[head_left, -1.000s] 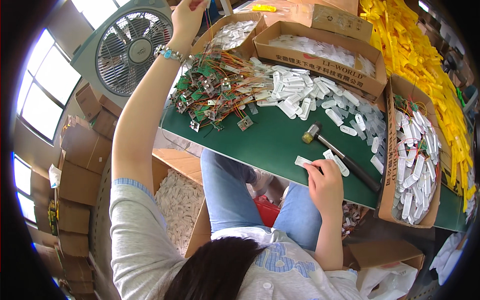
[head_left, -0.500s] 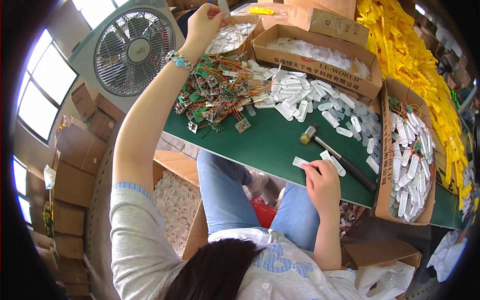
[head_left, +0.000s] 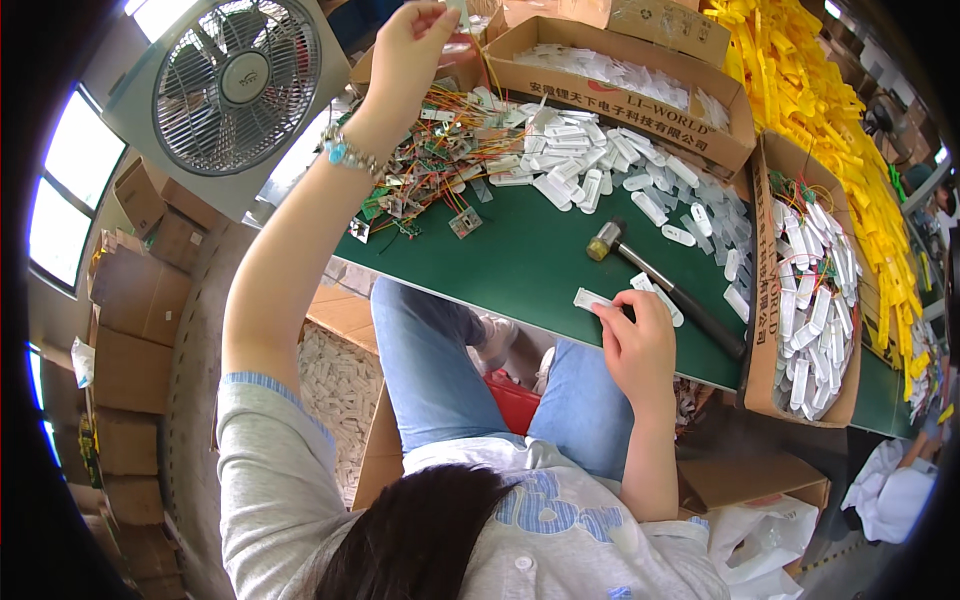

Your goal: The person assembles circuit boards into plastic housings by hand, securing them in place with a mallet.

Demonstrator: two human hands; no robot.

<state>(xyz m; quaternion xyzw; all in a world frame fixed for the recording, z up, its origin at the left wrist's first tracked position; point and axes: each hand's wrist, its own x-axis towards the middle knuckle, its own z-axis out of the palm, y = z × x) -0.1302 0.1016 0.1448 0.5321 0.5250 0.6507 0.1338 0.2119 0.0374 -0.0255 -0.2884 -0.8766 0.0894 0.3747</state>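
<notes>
High over the far left of the table, my left hand [head_left: 418, 48] is closed in a pinch on a pale strip [head_left: 459, 14]; thin wires show beside the fingers. Below its wrist lies a tangle of small circuit boards with coloured wires [head_left: 440, 165]. My right hand [head_left: 645, 342] pinches a small white plastic casing [head_left: 592, 299] at the near table edge. Another white casing [head_left: 662, 302] lies just beyond those fingers, along a hammer [head_left: 690, 300] with a black handle. A heap of white casings [head_left: 570, 150] spreads past the hammer head.
A long carton [head_left: 610, 105] of clear plastic pieces stands at the back. On the right, another carton [head_left: 755, 330] holds wired white casings beside piled yellow parts [head_left: 800, 100]. A box fan [head_left: 245, 75] stands far left. An open carton [head_left: 378, 440] of white pieces sits below.
The view has shifted, so the table and fan sit further left and higher. My left hand stays raised with its pinch; my right hand still holds the white casing at the edge.
</notes>
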